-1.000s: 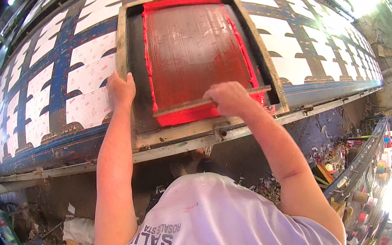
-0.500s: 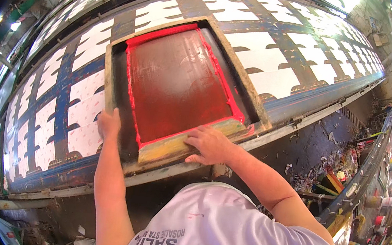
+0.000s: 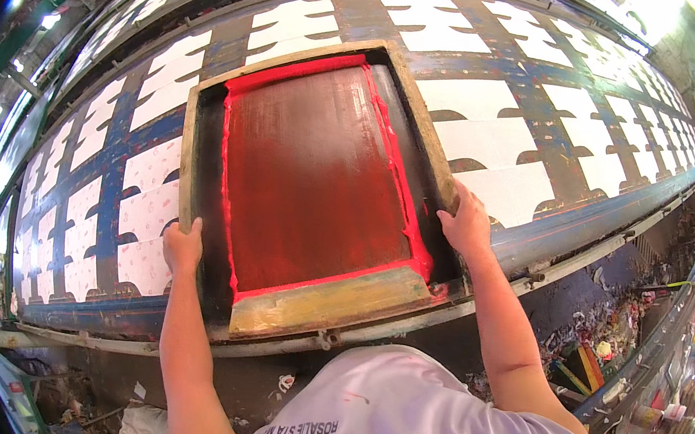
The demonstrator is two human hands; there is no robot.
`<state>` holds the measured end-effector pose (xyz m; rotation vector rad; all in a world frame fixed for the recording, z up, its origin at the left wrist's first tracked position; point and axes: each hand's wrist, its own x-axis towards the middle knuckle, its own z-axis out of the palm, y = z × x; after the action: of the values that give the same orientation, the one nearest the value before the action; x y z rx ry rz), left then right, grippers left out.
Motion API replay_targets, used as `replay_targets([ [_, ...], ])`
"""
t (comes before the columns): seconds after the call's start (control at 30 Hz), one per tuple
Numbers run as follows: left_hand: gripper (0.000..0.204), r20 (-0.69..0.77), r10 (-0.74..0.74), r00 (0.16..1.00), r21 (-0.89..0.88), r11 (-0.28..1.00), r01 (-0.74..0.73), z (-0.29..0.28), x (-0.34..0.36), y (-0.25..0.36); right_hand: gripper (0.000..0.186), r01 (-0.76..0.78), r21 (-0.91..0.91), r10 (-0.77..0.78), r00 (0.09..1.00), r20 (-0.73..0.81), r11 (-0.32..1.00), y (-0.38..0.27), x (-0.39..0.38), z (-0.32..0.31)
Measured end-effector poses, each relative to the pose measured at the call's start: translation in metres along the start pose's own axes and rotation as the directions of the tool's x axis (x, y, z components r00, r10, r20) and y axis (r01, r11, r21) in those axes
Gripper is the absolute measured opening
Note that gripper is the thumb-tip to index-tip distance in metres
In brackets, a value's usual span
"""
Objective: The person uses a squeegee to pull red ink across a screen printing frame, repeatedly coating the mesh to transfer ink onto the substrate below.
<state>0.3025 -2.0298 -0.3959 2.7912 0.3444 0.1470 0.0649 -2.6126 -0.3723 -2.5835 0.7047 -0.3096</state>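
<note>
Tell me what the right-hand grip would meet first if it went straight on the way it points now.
Most likely more of the wooden frame: the right-hand grip is on its right rail and points roughly along it toward the far corner, though depth is hard to judge.

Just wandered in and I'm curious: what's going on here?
A person's left hand and right hand hold a wooden frame by its opposite sides. Red paste edges the dark reddish panel inside, and a wooden board lies along the near end, touched by neither hand. The frame is over a long table bearing rows of white pieces.
</note>
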Motion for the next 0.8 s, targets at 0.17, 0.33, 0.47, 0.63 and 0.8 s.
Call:
replay_targets([
  [0.17, 0.046, 0.007, 0.046, 0.999, -0.053, 0.998, -0.045, 0.0, 0.0, -0.005, 0.077, -0.03, 0.01, 0.03, 0.999, -0.029, 0.999, -0.003, 0.01, 0.005],
  [0.33, 0.046, -0.016, 0.073, 0.997, -0.114, 0.991, -0.074, 0.006, 0.004, -0.018, 0.066, -0.091, 0.083, 0.091, 0.996, 0.012, 0.992, -0.018, 0.013, -0.008],
  [0.47, 0.04, 0.039, 0.081, 0.996, -0.229, 0.971, -0.07, 0.0, 0.014, -0.023, 0.06, -0.023, 0.134, 0.028, 0.999, -0.032, 0.991, -0.024, 0.013, -0.031],
  [0.63, 0.031, 0.038, 0.077, 0.996, -0.314, 0.948, -0.061, -0.014, 0.011, 0.002, 0.055, 0.092, 0.125, -0.083, 0.994, -0.075, 0.988, -0.013, 0.031, -0.067],
  [0.8, 0.035, 0.014, 0.085, 0.996, -0.335, 0.939, -0.075, -0.004, -0.015, 0.069, 0.052, 0.042, 0.117, -0.036, 0.998, -0.053, 0.992, 0.043, 0.063, -0.096],
])
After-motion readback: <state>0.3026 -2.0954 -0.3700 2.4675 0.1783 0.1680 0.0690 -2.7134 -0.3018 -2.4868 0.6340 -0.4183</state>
